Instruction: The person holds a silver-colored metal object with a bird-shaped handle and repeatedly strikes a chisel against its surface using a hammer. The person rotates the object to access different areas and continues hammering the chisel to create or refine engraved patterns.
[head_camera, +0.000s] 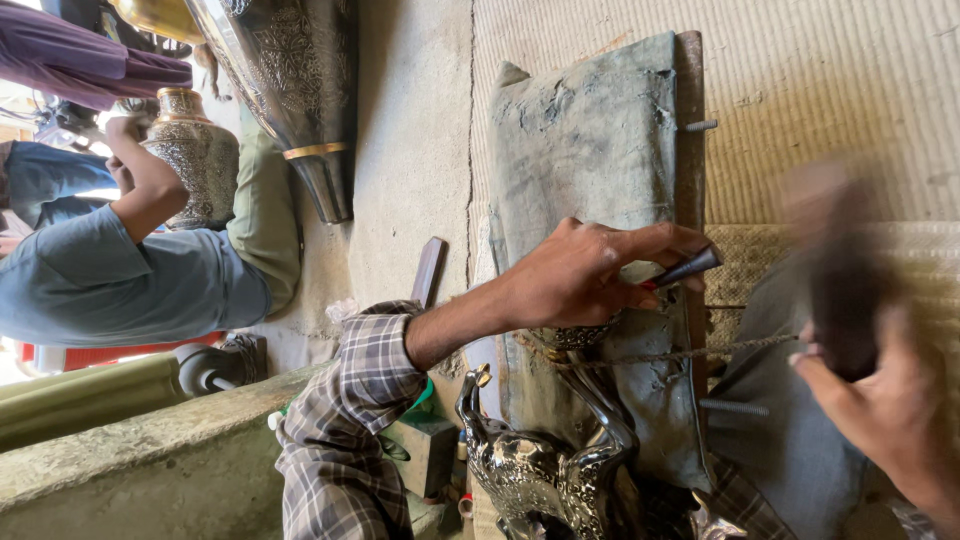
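Observation:
My left hand (585, 275) reaches in from a plaid sleeve and pinches a short dark metal punch (688, 268). The punch tip points at a grey cloth-wrapped block (590, 150). Under that wrist lies a shiny engraved metal piece with a curved handle (545, 470), tied down by a cord (700, 350). My right hand (885, 410), at the lower right, grips a dark tool (845, 290) that is smeared by motion blur, so I cannot tell its exact shape. It hovers just right of the punch.
Threaded bolts (735, 407) stick out of the block's wooden edge. A woven mat (800, 90) lies at the upper right. At the left, another person in blue (120, 280) holds an engraved vase (195, 155) beside a tall dark engraved vessel (290, 90). A concrete ledge (130, 450) runs along the lower left.

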